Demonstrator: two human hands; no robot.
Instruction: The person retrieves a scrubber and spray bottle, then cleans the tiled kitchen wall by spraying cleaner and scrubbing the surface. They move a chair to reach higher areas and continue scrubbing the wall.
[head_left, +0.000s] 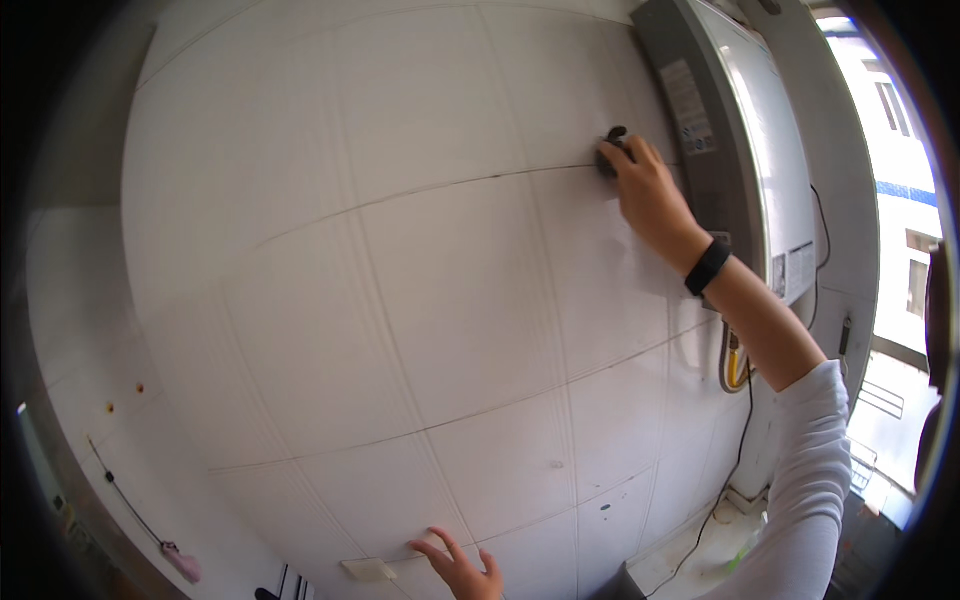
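My right hand (651, 187), with a black band on the wrist, is shut on a small black handheld object (609, 159). It looks like a scrubber, but my fingers cover much of it. The object is against the white tiled wall (465, 262), over a dark horizontal grout line, left of a wall-mounted water heater (780, 172). At the bottom of the view my left hand (469, 574) has its fingers spread and holds nothing. Whether its fingertips touch the wall I cannot tell. A pale wall plate (368, 570) lies just left of them.
Below the heater hang a yellow-marked hose (733, 367) and a black cable (742, 442), which runs down to a pale ledge (701, 551). A window (900, 187) stands at right. On the left wall a pink cloth-like item (181, 562) hangs from a cord.
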